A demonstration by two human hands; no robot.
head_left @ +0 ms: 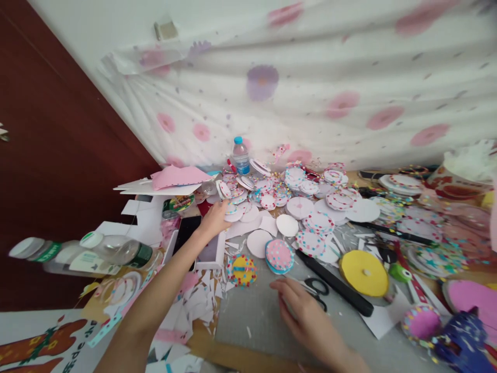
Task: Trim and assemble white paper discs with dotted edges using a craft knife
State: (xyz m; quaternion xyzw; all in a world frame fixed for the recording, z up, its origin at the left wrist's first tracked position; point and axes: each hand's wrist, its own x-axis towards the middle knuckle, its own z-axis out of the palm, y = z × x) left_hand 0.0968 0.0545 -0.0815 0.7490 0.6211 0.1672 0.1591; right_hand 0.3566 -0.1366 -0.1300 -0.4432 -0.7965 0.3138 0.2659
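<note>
My left hand (215, 221) reaches across the table to the heap of decorated discs, its fingers closed at the edge of a white paper disc (234, 213). The fingertips are partly hidden there. Low over the grey cutting mat (248, 316) is my right hand (305, 313), fingers loosely bent and apart, holding nothing I can see. Beside it lie black-handled scissors (317, 286), partly covered by the hand. Just beyond are a pink dotted disc (280, 255) with a blue edge and a yellow disc (242, 270) ringed with red and blue dots.
A black-handled tool (337, 285) and a large yellow disc (364, 273) lie at right. Plastic bottles (120, 249) lie on the left by a white box (212, 263) with a phone (187, 233). A water bottle (241, 156) stands against the flowered curtain (310, 67). Paper scraps (198, 305) litter the front.
</note>
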